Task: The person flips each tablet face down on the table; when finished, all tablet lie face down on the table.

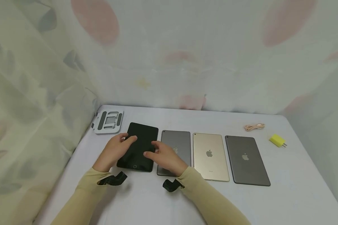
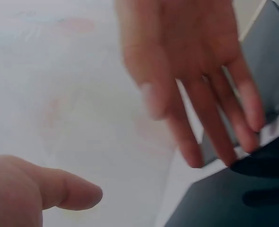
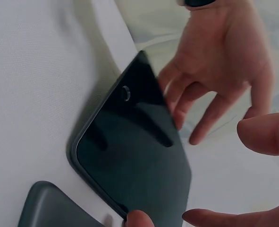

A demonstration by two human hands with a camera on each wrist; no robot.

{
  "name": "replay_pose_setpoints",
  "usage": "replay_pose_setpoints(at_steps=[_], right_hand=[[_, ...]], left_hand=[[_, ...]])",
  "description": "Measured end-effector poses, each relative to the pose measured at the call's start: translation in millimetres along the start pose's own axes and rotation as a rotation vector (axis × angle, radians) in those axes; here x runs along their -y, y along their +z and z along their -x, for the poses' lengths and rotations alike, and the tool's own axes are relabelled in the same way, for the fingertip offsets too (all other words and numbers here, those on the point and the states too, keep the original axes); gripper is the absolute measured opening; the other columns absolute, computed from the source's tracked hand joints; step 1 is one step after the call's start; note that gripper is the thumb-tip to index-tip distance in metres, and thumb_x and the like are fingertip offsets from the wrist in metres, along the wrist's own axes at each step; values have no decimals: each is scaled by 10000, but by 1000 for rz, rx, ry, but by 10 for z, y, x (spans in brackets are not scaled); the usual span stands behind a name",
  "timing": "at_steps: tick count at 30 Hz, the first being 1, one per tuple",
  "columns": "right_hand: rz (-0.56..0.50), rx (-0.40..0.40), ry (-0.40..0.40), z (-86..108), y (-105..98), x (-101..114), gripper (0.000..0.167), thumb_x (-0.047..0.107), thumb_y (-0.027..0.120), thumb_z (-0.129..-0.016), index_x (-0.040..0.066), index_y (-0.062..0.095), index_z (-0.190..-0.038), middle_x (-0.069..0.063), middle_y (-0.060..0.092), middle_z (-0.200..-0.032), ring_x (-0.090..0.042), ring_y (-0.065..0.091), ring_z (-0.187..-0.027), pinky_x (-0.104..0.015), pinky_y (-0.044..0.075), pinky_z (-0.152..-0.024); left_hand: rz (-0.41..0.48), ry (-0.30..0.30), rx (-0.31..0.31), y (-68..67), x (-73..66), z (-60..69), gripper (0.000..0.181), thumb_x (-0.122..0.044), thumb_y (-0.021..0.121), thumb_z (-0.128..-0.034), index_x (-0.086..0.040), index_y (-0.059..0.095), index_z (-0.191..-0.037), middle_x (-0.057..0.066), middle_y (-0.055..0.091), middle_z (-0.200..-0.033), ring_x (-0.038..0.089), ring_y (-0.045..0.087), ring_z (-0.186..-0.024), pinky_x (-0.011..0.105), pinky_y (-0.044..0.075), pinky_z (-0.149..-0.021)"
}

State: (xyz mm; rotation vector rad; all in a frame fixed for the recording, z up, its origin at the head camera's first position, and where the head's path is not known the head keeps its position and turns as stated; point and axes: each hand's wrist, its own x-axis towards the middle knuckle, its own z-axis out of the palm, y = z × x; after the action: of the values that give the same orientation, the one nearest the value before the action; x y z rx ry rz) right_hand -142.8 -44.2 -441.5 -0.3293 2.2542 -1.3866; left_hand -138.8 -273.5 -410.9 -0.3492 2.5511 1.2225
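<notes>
A black tablet [image 1: 142,140] lies screen up with its round home button toward the near edge. My left hand [image 1: 115,153] is at its left side, thumb extended over the screen, fingers loosely spread by the edge. At the right side is my right hand [image 1: 167,157], thumb and index finger apart over the screen's edge. One right fingertip [image 3: 139,220] appears at the tablet's edge in the right wrist view; whether it touches cannot be told. Beneath my right hand, a grey tablet [image 1: 174,136] lies back up, partly hidden.
A gold tablet [image 1: 210,167] and a dark grey tablet [image 1: 248,172] lie back up to the right. Farther right are a coiled pinkish cable [image 1: 254,127] and a yellow charger plug [image 1: 277,140]. A silver folding stand [image 1: 102,120] lies at the back left. Patterned curtains surround the white table [image 1: 295,187].
</notes>
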Motion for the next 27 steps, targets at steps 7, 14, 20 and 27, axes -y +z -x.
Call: replay_pose_setpoints(at_steps=[7,14,20,27], right_hand=[[-30,2,5,-25,-27,-9,770,474,680,-1004,54,476,-1616,-158,578,-1586,-344,576,-1432,-556,514,-1157],[-51,0,25,-58,-42,-30,760,476,683,-1008,75,475,-1620,-183,582,-1575,-361,558,-1460,-568,497,-1181],[-75,5,36,-73,-67,-29,762,478,692,-1002,71,485,-1612,-178,617,-1533,-328,650,-1336,-538,538,-1130],[-93,24,28,-93,-98,-38,796,525,685,-991,63,485,-1607,-129,698,-1415,-296,731,-1088,-422,584,-951]], left_hand=[[1,11,26,-89,-127,57,930,-654,549,-1050,-35,296,-1696,317,334,-1716,494,382,-1569,673,392,-1243],[-33,32,19,-126,-166,109,914,-663,551,-1046,-60,319,-1693,284,378,-1703,500,431,-1533,703,429,-1198],[-16,53,-3,-144,-219,168,881,-667,556,-1042,-105,355,-1690,225,420,-1693,461,461,-1515,697,455,-1169],[23,89,-54,-145,-263,223,781,-614,571,-1056,-135,435,-1658,180,506,-1633,418,497,-1478,641,498,-1137]])
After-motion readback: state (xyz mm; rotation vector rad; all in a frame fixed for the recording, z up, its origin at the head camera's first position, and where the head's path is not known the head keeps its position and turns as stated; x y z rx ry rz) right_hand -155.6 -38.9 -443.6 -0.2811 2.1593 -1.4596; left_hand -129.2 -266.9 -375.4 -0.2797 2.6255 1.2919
